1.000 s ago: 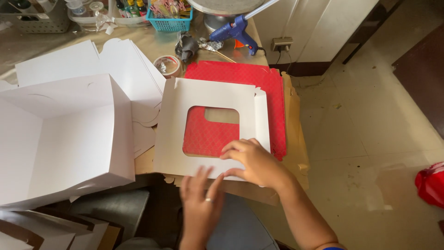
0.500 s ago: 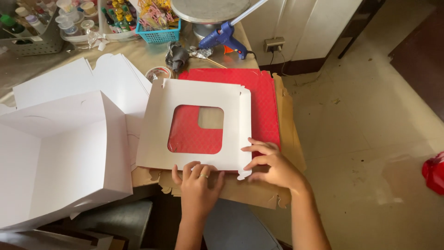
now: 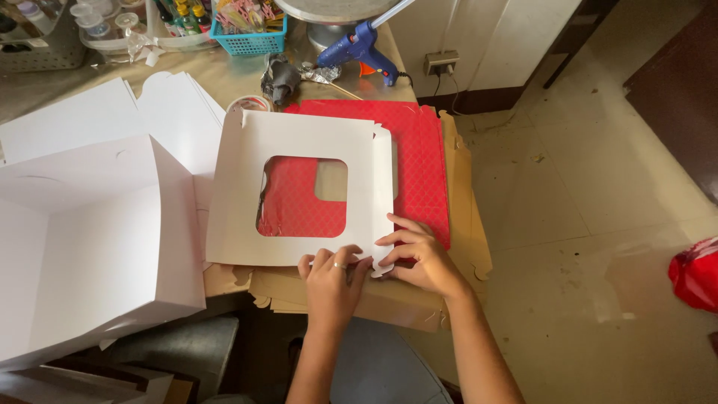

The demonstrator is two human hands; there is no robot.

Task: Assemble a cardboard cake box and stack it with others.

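Observation:
A flat white cardboard box lid [image 3: 299, 142] with a square window cut in its middle lies on the table, over red patterned sheets [image 3: 407, 161]. My left hand [image 3: 329, 280] presses its fingertips on the lid's near edge. My right hand [image 3: 422, 254] rests beside it, fingers spread on the lid's near right corner flap. Both hands pinch or fold the same near edge. Through the window I see red sheet and a patch of brown card.
An assembled white box [image 3: 90, 239] stands at the left, with flat white blanks [image 3: 112, 112] behind it. Brown card sheets [image 3: 464, 187] lie under the red ones. A blue glue gun [image 3: 359, 49], tape roll [image 3: 250, 103] and blue basket [image 3: 250, 30] sit at the back. A red bag [image 3: 695, 273] lies on the floor.
The lid has been pulled toward the table's front edge and both hands have settled together on its near edge; the view has shifted slightly.

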